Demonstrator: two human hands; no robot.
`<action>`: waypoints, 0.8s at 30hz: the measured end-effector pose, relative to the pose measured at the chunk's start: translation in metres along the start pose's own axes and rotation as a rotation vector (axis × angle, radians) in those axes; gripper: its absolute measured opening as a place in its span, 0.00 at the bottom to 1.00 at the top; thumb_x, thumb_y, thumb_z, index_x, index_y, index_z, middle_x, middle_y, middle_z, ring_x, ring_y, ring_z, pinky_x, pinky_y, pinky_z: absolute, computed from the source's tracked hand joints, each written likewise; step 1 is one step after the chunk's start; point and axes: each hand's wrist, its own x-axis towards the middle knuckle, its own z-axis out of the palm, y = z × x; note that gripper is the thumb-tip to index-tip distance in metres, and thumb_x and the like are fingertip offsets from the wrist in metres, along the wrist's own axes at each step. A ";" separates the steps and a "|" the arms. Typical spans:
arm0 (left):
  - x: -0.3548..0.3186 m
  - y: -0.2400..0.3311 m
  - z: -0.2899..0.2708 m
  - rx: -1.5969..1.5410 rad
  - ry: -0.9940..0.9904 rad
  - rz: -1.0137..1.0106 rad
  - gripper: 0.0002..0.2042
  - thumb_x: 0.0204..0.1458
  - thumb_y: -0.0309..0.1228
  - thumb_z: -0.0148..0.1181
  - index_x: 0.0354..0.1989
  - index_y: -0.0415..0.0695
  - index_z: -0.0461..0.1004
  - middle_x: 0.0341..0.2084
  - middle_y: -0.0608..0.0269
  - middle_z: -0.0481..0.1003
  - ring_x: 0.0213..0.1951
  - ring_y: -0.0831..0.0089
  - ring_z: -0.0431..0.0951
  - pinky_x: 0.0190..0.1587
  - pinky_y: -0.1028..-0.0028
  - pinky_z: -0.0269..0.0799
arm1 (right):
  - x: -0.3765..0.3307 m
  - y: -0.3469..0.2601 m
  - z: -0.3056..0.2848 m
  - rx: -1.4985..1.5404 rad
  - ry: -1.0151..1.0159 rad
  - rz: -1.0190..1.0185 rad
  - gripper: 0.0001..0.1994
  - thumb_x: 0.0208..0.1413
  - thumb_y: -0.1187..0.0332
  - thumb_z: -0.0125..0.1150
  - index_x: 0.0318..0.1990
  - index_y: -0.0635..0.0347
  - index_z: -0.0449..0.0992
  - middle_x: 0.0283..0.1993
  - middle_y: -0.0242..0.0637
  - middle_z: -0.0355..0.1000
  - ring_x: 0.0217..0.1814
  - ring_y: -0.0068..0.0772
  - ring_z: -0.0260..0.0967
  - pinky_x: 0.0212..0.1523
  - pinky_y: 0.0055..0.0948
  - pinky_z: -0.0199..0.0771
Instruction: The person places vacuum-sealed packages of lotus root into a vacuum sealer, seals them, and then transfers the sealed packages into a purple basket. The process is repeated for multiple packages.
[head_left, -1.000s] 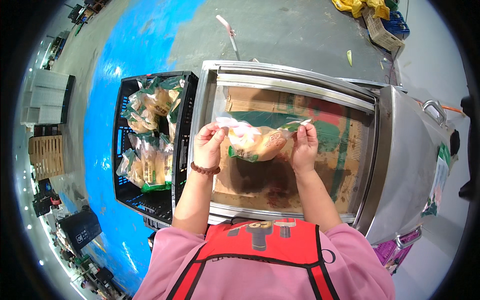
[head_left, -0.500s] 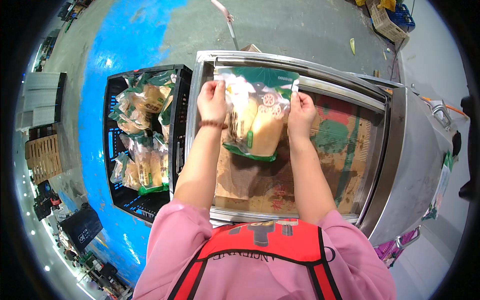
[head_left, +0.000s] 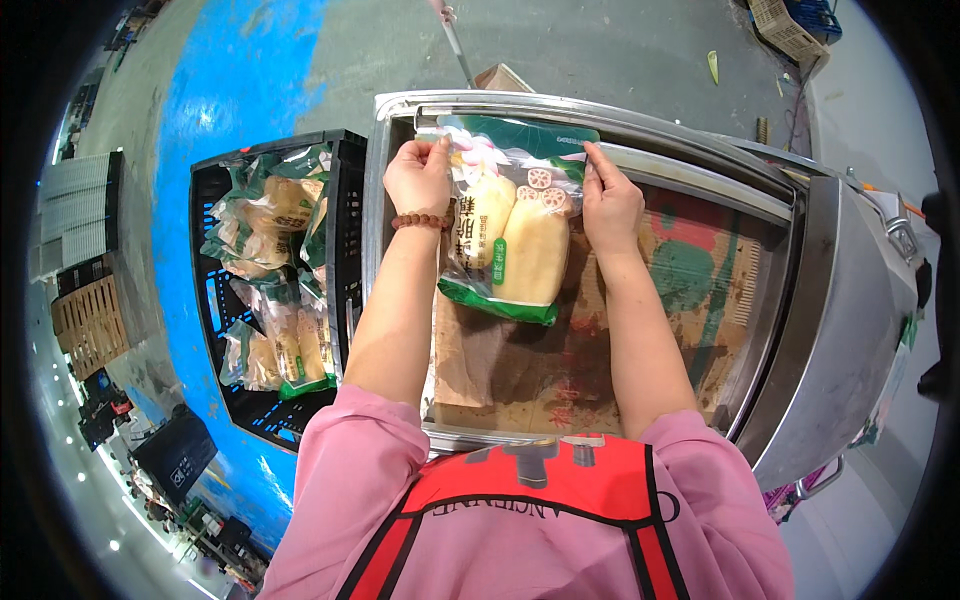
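Nearest the lower edge of the frame we see our pink sleeves and red vest, with both forearms reaching up the middle of the picture over a steel chamber machine (head_left: 800, 330) whose bed is lined with brown cardboard (head_left: 520, 370).

Our left hand (head_left: 420, 178) pinches the upper left corner of a clear bag of pale lotus root (head_left: 515, 240), and our right hand (head_left: 610, 205) pinches the upper right corner. We judge that each grip is pressed together on the film so the bag's mouth is pulled flat and straight across the far bar of the machine. The bag lies below and between the two grips, its green bottom edge toward us on the cardboard.

At centre left, just beside the machine, a black crate (head_left: 215, 330) holds more such bags. Beyond lies grey and blue floor (head_left: 240, 80).
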 end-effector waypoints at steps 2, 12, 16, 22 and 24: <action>0.000 0.012 -0.002 0.045 0.014 -0.008 0.12 0.47 0.32 0.67 0.24 0.35 0.76 0.16 0.68 0.73 0.19 0.85 0.66 0.21 0.80 0.63 | 0.001 0.000 0.000 0.001 0.003 -0.020 0.14 0.55 0.69 0.55 0.48 0.47 0.77 0.37 0.44 0.76 0.36 0.46 0.74 0.37 0.38 0.73; 0.001 0.013 -0.006 0.238 0.064 0.055 0.11 0.46 0.33 0.66 0.24 0.38 0.75 0.17 0.58 0.76 0.20 0.68 0.75 0.27 0.70 0.71 | 0.008 -0.009 0.001 -0.244 -0.091 -0.062 0.13 0.55 0.66 0.54 0.48 0.52 0.76 0.37 0.44 0.76 0.36 0.48 0.74 0.37 0.41 0.74; -0.004 0.024 -0.011 0.513 0.075 0.292 0.07 0.47 0.34 0.62 0.31 0.46 0.74 0.32 0.59 0.77 0.35 0.58 0.76 0.37 0.63 0.71 | 0.016 -0.009 -0.009 -0.441 -0.043 -0.298 0.10 0.50 0.68 0.57 0.40 0.53 0.78 0.30 0.40 0.74 0.34 0.45 0.73 0.35 0.41 0.73; 0.018 0.007 -0.019 0.717 -0.139 1.002 0.11 0.45 0.30 0.56 0.38 0.56 0.77 0.50 0.69 0.71 0.54 0.66 0.68 0.56 0.63 0.59 | 0.036 -0.017 -0.011 -0.590 0.046 -0.845 0.11 0.44 0.71 0.54 0.37 0.61 0.76 0.45 0.37 0.71 0.48 0.37 0.68 0.51 0.35 0.66; 0.012 0.013 -0.018 0.810 -0.069 0.984 0.14 0.43 0.31 0.59 0.40 0.58 0.78 0.53 0.69 0.69 0.56 0.66 0.66 0.56 0.62 0.59 | 0.036 -0.008 -0.007 -0.471 -0.075 -0.931 0.12 0.45 0.71 0.53 0.39 0.61 0.75 0.47 0.37 0.71 0.50 0.37 0.68 0.52 0.35 0.66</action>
